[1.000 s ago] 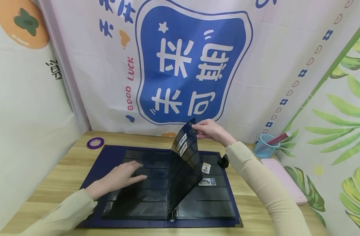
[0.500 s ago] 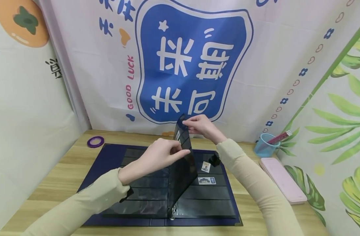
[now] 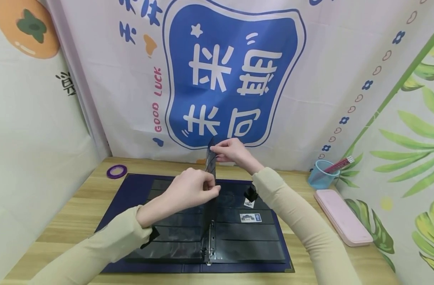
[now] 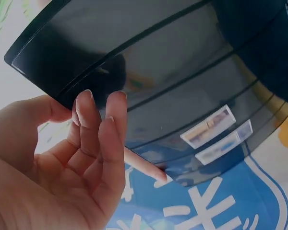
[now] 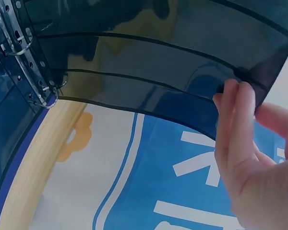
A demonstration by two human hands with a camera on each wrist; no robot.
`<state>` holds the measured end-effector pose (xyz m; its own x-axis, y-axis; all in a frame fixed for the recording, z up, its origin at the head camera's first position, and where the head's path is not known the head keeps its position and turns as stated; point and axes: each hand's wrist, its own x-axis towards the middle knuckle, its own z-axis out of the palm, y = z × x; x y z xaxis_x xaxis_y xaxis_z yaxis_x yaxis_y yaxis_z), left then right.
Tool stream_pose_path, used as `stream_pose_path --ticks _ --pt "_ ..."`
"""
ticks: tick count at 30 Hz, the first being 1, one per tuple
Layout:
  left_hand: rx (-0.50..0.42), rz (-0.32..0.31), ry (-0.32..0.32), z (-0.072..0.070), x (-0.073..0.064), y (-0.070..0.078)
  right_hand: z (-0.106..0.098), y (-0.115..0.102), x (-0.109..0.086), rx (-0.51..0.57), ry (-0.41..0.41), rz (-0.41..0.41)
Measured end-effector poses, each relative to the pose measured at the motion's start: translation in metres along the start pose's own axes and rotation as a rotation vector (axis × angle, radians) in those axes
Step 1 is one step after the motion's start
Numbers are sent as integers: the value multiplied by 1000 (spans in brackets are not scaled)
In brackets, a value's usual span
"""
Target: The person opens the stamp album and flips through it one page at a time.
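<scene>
A dark blue stamp album (image 3: 140, 188) lies spread on the table, its black pocket pages (image 3: 247, 237) held by metal rings (image 3: 210, 245). One page (image 4: 158, 81) stands nearly upright over the spine. My right hand (image 3: 234, 152) pinches this page at its far outer corner. Nearer to me, my left hand (image 3: 188, 190) holds the outer edge between thumb and fingers. Two stamps show on the raised page in the left wrist view, an upper stamp (image 4: 209, 127) and a lower stamp (image 4: 225, 143). On the right-hand page sit a wide stamp (image 3: 250, 217) and a partly covered stamp (image 3: 249, 203).
A purple tape roll (image 3: 116, 171) lies at the back left of the wooden table (image 3: 65, 198). On the right are a blue pen cup (image 3: 320, 178) with pencils and a pink case (image 3: 343, 217). A printed cloth (image 3: 131, 99) hangs behind.
The raised page has swung left to nearly upright, with my right hand moving left along with it. My left hand has come up from the left page and taken the outer edge.
</scene>
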<state>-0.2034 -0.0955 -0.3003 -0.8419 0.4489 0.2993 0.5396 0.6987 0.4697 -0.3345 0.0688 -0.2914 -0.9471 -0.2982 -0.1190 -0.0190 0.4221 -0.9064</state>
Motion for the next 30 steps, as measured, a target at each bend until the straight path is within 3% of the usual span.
stream_pose_path --ticks 5,11,16,21,27,30 --pt "39 -11 25 -9 -8 -5 -4 4 -3 -8 -32 -38" --pt "37 -85 41 -26 -29 -25 -16 20 -8 -52 -27 -91" --pt "5 -166 28 -38 -59 -59 -31 51 -13 -65 -14 -47" --pt "-82 -245 -31 -38 -88 -98 -45 92 -22 -82 31 14" --pt "-181 -368 -125 -32 -115 -133 -60 147 -27 -317 84 -88" --pt "-206 -394 -162 -25 -126 -150 -65 172 -30 -402 87 -137"
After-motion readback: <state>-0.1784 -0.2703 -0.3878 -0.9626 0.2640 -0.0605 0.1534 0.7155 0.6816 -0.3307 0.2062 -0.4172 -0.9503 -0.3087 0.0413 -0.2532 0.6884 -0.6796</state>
